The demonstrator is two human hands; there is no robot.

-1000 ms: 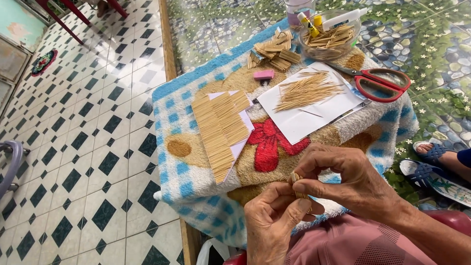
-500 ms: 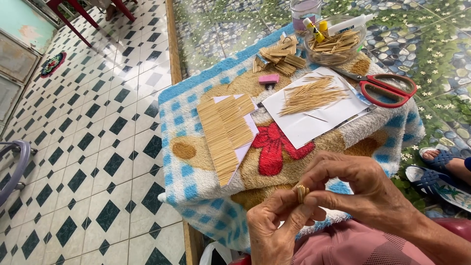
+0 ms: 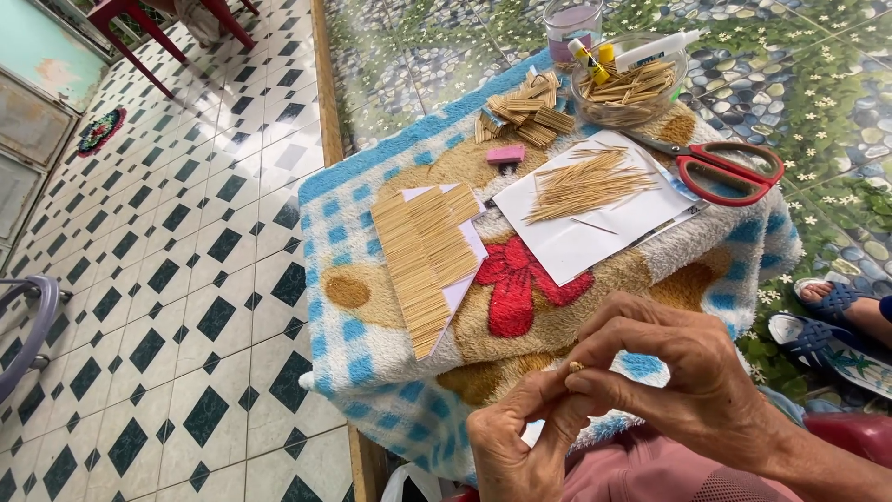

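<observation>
Shifted slightly right since the earlier frame: both hands, pinching one small stick bundle (image 3: 575,367) at the near edge. Left hand (image 3: 520,442) grips from below; right hand (image 3: 683,372) closes fingertips on top. Beyond, on the towel (image 3: 372,242): stick mat (image 3: 423,251), paper (image 3: 585,218) with loose sticks (image 3: 585,181), scissors (image 3: 729,172), bowl (image 3: 632,88).

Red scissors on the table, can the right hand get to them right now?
Probably yes: the red scissors lie uncovered on the far right, but the right hand is pinching a small stick piece.
</observation>
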